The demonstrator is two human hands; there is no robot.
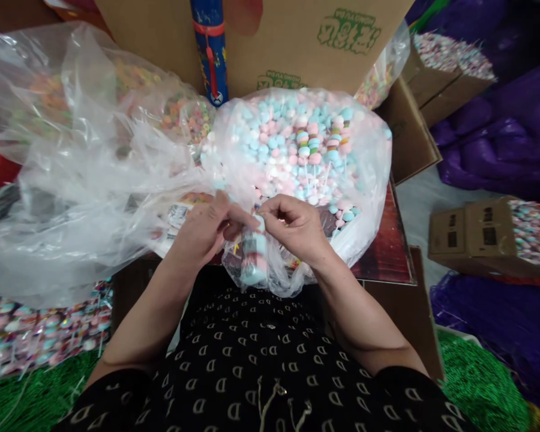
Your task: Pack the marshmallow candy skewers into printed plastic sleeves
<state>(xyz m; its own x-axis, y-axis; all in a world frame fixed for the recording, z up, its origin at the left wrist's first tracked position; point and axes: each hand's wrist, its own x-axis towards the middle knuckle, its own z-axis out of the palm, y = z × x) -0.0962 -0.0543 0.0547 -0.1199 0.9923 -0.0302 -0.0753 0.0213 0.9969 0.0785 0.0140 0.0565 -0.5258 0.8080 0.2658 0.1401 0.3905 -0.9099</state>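
Observation:
Between my hands, close to my body, is a marshmallow skewer (254,264) with blue, white and pink pieces, inside clear plastic. My left hand (209,227) is closed at its upper end, with the index finger laid across the top piece. My right hand (294,227) pinches at that same end with thumb and forefinger; what exactly lies between those fingertips is too small to make out. Just beyond, a large clear bag (369,156) lies open, full of loose pink, blue and white marshmallows (270,135). Several finished marshmallow skewers (314,144) rest on top of them.
Bags of coloured ring candies (166,114) stand at left, with crumpled plastic (85,198) in front. A cardboard box (288,42) and a blue tube (210,54) are behind. Filled cartons (472,234) sit at right. Wrapped skewers (45,330) lie lower left, above green shredded filler (36,396).

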